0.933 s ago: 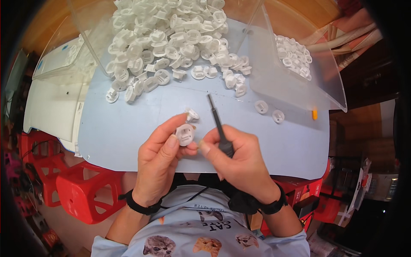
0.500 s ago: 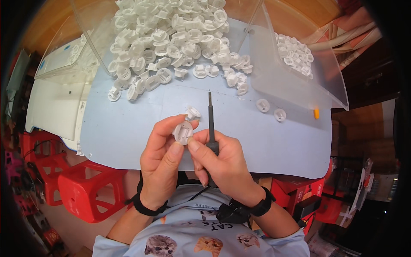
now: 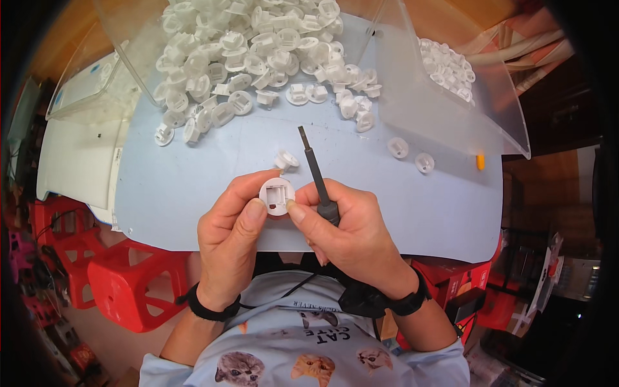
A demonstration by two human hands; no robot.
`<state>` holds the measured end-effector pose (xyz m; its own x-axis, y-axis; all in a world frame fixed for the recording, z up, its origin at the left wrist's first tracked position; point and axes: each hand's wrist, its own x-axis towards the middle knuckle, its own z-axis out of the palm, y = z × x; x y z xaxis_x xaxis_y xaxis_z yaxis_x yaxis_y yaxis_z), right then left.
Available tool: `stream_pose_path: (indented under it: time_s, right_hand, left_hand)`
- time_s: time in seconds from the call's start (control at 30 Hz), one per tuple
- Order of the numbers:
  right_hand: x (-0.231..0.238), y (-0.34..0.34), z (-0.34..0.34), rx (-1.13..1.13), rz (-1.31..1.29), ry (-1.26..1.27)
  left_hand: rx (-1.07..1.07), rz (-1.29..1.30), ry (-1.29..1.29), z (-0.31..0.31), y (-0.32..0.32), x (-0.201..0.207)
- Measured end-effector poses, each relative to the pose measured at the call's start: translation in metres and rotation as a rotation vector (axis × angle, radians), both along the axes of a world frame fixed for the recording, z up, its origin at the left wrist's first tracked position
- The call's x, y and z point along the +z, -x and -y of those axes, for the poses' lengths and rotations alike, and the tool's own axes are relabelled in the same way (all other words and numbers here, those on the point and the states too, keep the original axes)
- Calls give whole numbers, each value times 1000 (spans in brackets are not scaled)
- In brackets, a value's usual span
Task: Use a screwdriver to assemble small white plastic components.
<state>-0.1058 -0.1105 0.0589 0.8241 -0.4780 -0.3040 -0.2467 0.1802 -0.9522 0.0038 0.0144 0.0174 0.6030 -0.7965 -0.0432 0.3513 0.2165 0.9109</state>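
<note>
Between both hands, above the table's near edge, is a small round white plastic part (image 3: 278,193) with a square recess in its face. My left hand (image 3: 225,235) pinches its left side between thumb and fingers. My right thumb touches the lower right of the part, while my right hand (image 3: 354,235) is closed round a black screwdriver (image 3: 316,174) with a long thin shaft. Its tip points up and away, apart from the part. Just beyond my left fingertips another white part (image 3: 285,160) lies tilted on the table.
A large heap of white parts (image 3: 251,51) covers the far side of the blue-grey table (image 3: 193,213). Clear plastic bins (image 3: 445,119) stand at left and right. Two loose parts (image 3: 398,148) and a yellow piece (image 3: 480,162) lie at right. Red stools (image 3: 129,284) stand left.
The white part has turned so its square recess faces up more squarely. The screwdriver has tilted, its tip swinging left. Both hands have spread slightly apart at the wrists.
</note>
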Motion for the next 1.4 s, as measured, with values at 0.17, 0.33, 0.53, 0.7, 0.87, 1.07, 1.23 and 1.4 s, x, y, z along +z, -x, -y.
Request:
stream_pose_path:
  time_s: [0.17, 0.33, 0.53, 0.7, 0.87, 1.07, 1.23, 1.4]
  right_hand:
    - [-4, -1, 7, 32, -19, 66]
    - [-9, -1, 9, 46, -46, 125]
    - [-10, -1, 9, 15, -40, 101]
    - [-3, -2, 8, 10, -88, 99]
    - [-9, -1, 8, 14, -94, 166]
    - [-10, -1, 7, 4, -29, 268]
    - [-5, -1, 7, 29, -14, 454]
    - [-9, 1, 2, 38, 101, 654]
  left_hand:
    - [-10, 37, -32, 3, -1, -2]
    - [-13, 96, -60, 5, 0, -1]
    - [1, 53, -82, 8, 2, 2]
    - [13, 139, -126, 7, 1, 2]
    - [6, 121, -130, 8, 2, 1]
    - [-12, 127, -139, 7, 2, 3]
    - [-17, 174, -168, 6, 2, 8]
    - [-54, 121, -136, 9, 9, 19]
